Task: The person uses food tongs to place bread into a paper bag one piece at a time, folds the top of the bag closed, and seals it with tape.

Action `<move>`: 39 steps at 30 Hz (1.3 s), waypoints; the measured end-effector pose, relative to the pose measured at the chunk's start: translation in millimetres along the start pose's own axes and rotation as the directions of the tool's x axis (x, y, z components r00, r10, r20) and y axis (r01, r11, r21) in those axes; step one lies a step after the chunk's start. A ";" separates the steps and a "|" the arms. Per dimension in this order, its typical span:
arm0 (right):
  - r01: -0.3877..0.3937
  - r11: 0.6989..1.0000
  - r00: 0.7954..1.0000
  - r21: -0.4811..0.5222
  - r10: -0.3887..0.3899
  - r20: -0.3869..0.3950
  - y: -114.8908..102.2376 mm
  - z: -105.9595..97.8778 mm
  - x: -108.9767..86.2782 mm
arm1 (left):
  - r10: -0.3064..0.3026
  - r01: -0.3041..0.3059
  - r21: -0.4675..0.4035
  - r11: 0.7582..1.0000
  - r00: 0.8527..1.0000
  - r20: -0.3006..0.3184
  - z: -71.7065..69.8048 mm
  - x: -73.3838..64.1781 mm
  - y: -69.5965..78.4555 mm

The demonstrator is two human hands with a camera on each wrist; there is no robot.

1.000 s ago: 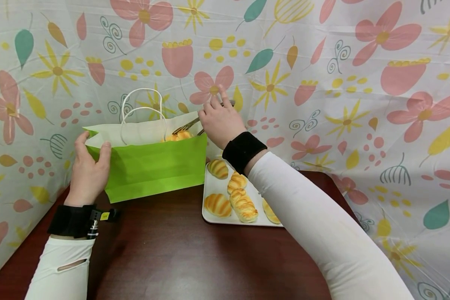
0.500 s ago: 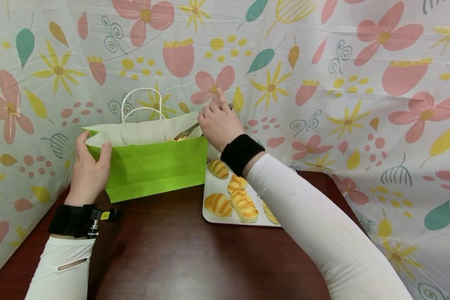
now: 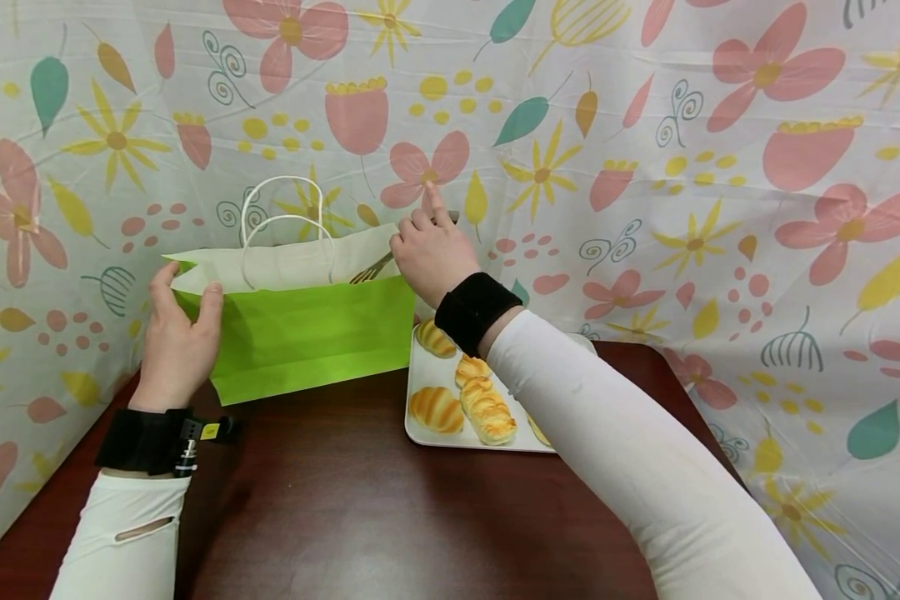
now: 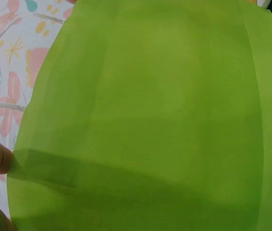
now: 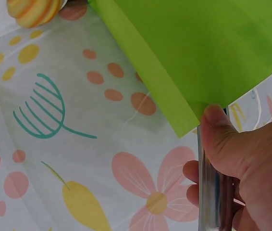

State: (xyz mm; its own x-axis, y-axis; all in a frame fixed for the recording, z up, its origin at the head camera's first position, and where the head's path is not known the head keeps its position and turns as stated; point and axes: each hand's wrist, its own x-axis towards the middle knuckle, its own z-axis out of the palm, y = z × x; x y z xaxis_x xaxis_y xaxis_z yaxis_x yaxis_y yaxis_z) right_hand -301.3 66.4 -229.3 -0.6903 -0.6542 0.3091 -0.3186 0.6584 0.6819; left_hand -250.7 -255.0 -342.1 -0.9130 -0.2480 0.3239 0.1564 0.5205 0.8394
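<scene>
So I'm watching this from my end, and I'm reckoning it all hinges on how the slim metal tongs (image 3: 375, 267) are lying relative to the bright green paper bag with the white lining (image 3: 315, 333). Their long axis is slanting from the handle end, high on the right, down and left over the bag's right end, with the tips dipping into its mouth. The right hand (image 3: 437, 254) is sitting right at that corner, so it's the near one. It's wrapping round the tongs, thumb against fingers, index finger sticking up. The bag wall is hiding the tips' ends, so I can't tell if they're gripping anything.

That arm is reaching in diagonally, passing over the white rectangular tray (image 3: 437, 372) of golden bread rolls (image 3: 436, 410) by the table's back edge. Meanwhile the left hand (image 3: 180, 346) is holding the bag's left end, thumb and index finger spread either side of the corner, forearm coming up along the left edge. The bag is standing toward the back left corner of the dark reddish-brown wooden table (image 3: 330, 500).
</scene>
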 end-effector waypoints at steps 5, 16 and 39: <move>-0.001 1.000 1.000 0.014 0.001 -0.006 -1.3 1.1 0.0 | 0.001 -0.001 0.001 1.000 1.000 -0.006 0.7 0.4 -0.4; -0.026 0.992 1.000 0.126 0.027 -0.007 4.0 7.6 -4.5 | 0.007 -0.007 0.001 1.000 1.000 0.000 2.2 0.1 1.3; -0.023 0.988 0.997 0.150 0.034 -0.069 10.0 9.0 -13.8 | -0.002 0.001 0.013 1.000 1.000 0.001 0.4 1.0 -0.5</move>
State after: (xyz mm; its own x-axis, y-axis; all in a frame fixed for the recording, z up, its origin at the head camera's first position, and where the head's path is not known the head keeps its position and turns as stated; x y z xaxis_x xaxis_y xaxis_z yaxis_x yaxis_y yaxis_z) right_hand -300.9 85.3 -232.8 -0.6545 -0.6557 0.3764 -0.3963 0.7215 0.5678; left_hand -251.8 -255.2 -342.3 -0.9136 -0.2480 0.3222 0.1501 0.5308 0.8341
